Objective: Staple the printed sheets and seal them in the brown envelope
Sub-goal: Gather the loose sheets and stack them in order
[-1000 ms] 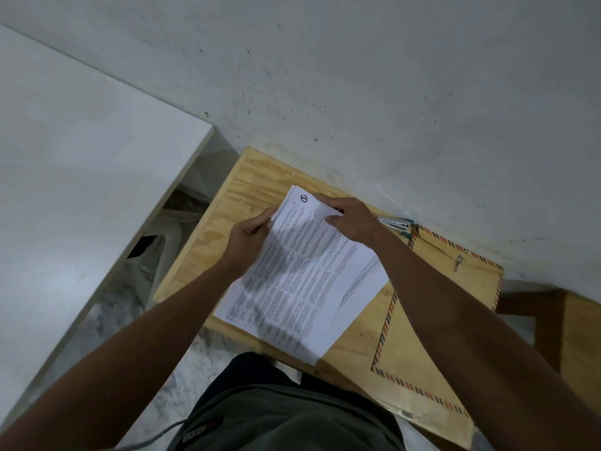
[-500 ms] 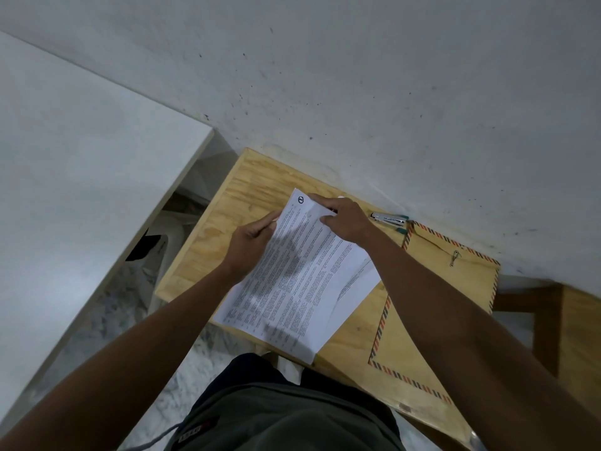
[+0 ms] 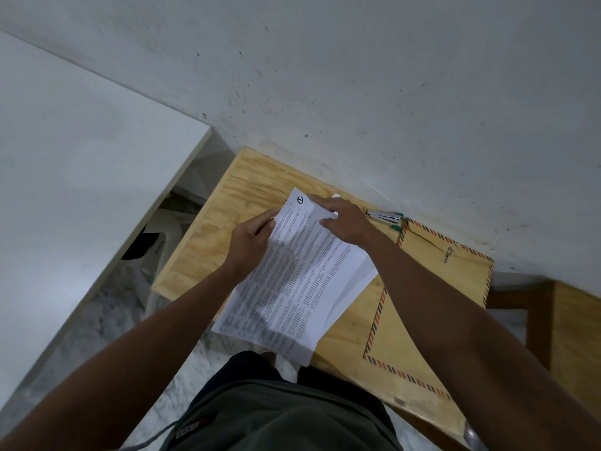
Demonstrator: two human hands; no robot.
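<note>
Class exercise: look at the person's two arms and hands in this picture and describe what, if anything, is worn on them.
Both forearms are bare up to the picture's edge, with no sleeves showing. The left hand and the right hand wear no gloves. No watch, bracelet or ring shows on either.

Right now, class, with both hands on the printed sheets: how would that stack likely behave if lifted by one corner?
The printed sheets would probably droop, being thin and already overhanging the wooden table. They would likely fan apart: lower pages peek out unevenly, and the stapler lies unused. The stack looks light, since the left hand and right hand hold it with fingertips.
</note>
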